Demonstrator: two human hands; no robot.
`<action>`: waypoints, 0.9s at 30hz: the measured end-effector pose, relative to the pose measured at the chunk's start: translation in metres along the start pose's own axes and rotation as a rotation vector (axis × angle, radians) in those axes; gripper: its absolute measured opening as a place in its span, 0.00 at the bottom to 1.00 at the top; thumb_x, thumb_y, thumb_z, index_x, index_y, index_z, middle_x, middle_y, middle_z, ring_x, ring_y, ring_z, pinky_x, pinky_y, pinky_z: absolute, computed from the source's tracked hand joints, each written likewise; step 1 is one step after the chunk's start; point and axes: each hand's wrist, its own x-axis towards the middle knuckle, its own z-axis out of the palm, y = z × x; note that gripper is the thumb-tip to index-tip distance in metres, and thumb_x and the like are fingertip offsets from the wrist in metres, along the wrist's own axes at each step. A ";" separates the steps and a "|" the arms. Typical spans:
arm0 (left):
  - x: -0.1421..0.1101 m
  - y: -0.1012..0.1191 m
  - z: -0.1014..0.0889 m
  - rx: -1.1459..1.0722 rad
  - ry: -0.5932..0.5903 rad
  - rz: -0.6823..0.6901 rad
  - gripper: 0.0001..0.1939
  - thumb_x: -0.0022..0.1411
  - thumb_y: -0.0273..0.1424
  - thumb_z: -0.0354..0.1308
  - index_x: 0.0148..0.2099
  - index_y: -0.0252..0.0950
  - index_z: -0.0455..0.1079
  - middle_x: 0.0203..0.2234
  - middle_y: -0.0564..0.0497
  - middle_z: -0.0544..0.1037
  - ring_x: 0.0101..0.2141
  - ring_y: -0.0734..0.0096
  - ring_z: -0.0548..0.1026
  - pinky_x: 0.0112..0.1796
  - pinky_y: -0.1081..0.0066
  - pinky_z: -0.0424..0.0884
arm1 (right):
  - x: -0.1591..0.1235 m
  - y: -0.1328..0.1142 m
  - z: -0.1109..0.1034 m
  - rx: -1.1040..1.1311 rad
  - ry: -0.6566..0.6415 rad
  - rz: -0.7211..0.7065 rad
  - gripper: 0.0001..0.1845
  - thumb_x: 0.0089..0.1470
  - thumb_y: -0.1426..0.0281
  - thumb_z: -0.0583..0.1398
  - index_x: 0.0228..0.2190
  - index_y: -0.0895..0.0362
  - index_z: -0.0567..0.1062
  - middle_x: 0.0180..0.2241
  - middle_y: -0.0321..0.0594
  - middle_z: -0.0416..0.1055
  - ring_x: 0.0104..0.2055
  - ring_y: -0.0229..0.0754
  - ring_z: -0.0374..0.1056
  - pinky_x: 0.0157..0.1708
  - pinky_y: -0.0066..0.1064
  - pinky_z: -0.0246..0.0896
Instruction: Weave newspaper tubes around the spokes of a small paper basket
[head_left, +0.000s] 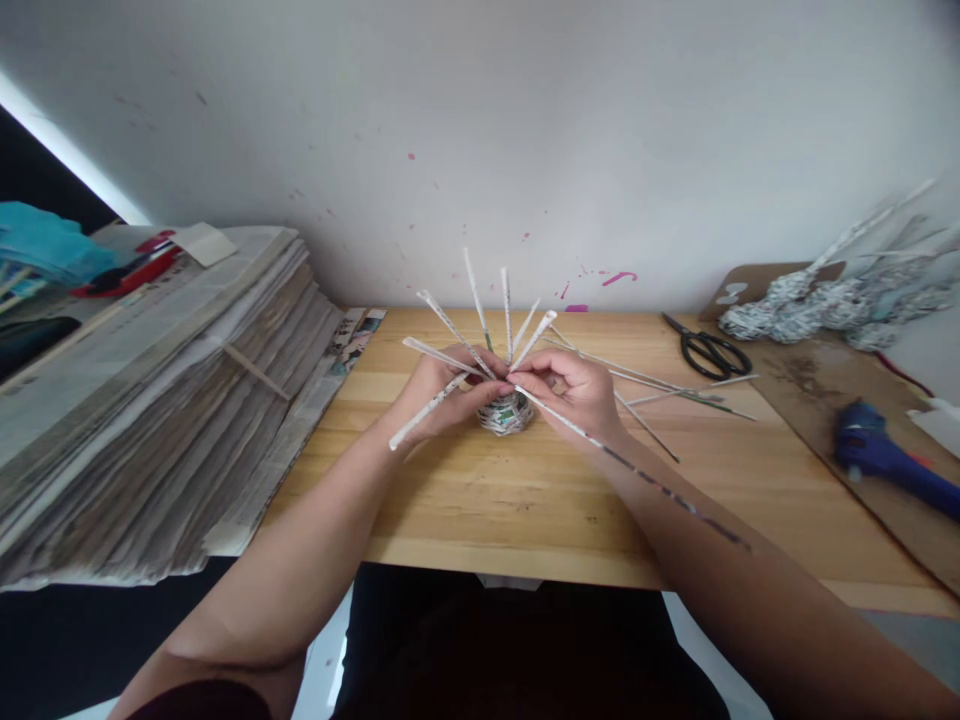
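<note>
A small round weave of rolled newspaper rests on the wooden table between my hands, with several paper sticks fanning up and outward from its top. My left hand grips the weave's left side, thumb and fingers closed at the base of the sticks. From the right, my right hand pinches a long paper strand close to the weave's top. That strand's free end trails over my right forearm. Both sets of fingertips nearly meet, and they hide part of the weave's upper edge.
Loose paper sticks and black scissors lie to the right. Beyond them are a blue glue gun on a brown board and finished newspaper weaves. A tall newspaper stack stands at left. Behind the table rises a paint-spotted wall.
</note>
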 end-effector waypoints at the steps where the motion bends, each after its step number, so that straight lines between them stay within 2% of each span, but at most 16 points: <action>1: 0.000 0.000 0.001 0.009 0.004 0.017 0.11 0.59 0.37 0.72 0.38 0.35 0.79 0.30 0.49 0.82 0.30 0.72 0.76 0.33 0.72 0.73 | 0.000 -0.001 0.000 0.012 0.001 0.018 0.06 0.54 0.65 0.69 0.30 0.53 0.80 0.31 0.37 0.81 0.31 0.39 0.74 0.32 0.34 0.70; 6: 0.001 0.000 0.003 0.084 0.000 0.101 0.07 0.60 0.31 0.69 0.39 0.34 0.78 0.29 0.50 0.81 0.28 0.75 0.75 0.31 0.75 0.71 | 0.001 -0.001 0.000 0.094 -0.022 0.082 0.08 0.54 0.65 0.69 0.29 0.54 0.78 0.30 0.38 0.80 0.30 0.39 0.74 0.30 0.32 0.68; 10: 0.001 0.002 0.005 0.115 0.006 0.097 0.05 0.60 0.29 0.68 0.37 0.34 0.77 0.28 0.50 0.80 0.28 0.75 0.74 0.31 0.75 0.71 | 0.001 0.000 -0.002 0.077 -0.037 0.103 0.09 0.54 0.64 0.69 0.27 0.54 0.78 0.27 0.36 0.78 0.28 0.38 0.71 0.28 0.31 0.65; 17: 0.000 -0.004 0.009 0.076 0.058 0.101 0.08 0.59 0.33 0.70 0.37 0.35 0.77 0.29 0.50 0.80 0.29 0.73 0.75 0.32 0.72 0.71 | 0.001 -0.010 -0.001 -0.025 -0.011 0.028 0.09 0.55 0.66 0.68 0.25 0.53 0.78 0.25 0.34 0.77 0.25 0.36 0.68 0.25 0.31 0.60; 20: 0.000 -0.008 0.010 0.073 0.070 0.141 0.07 0.61 0.34 0.69 0.37 0.36 0.77 0.29 0.50 0.81 0.30 0.72 0.76 0.33 0.71 0.72 | 0.000 -0.013 0.000 -0.039 0.005 0.028 0.09 0.55 0.65 0.68 0.26 0.53 0.78 0.26 0.35 0.78 0.26 0.37 0.69 0.25 0.32 0.61; 23: -0.001 -0.009 0.012 0.113 0.085 0.173 0.05 0.63 0.33 0.67 0.36 0.37 0.77 0.31 0.49 0.82 0.32 0.70 0.77 0.38 0.68 0.72 | 0.001 -0.013 -0.001 0.038 -0.016 0.056 0.09 0.55 0.63 0.69 0.27 0.53 0.78 0.26 0.35 0.78 0.27 0.38 0.70 0.27 0.33 0.64; 25: -0.002 -0.008 0.012 0.127 0.095 0.146 0.05 0.63 0.33 0.67 0.35 0.38 0.78 0.32 0.49 0.82 0.34 0.68 0.77 0.41 0.66 0.72 | 0.002 -0.013 -0.003 0.092 -0.021 0.078 0.11 0.57 0.61 0.68 0.29 0.53 0.78 0.26 0.35 0.77 0.27 0.38 0.70 0.28 0.33 0.66; 27: -0.002 -0.009 0.013 0.110 0.107 0.093 0.06 0.62 0.33 0.68 0.34 0.38 0.78 0.31 0.50 0.82 0.35 0.67 0.77 0.42 0.66 0.72 | 0.004 -0.012 -0.005 0.142 0.029 0.098 0.11 0.58 0.59 0.67 0.31 0.53 0.76 0.26 0.35 0.76 0.27 0.37 0.70 0.28 0.32 0.67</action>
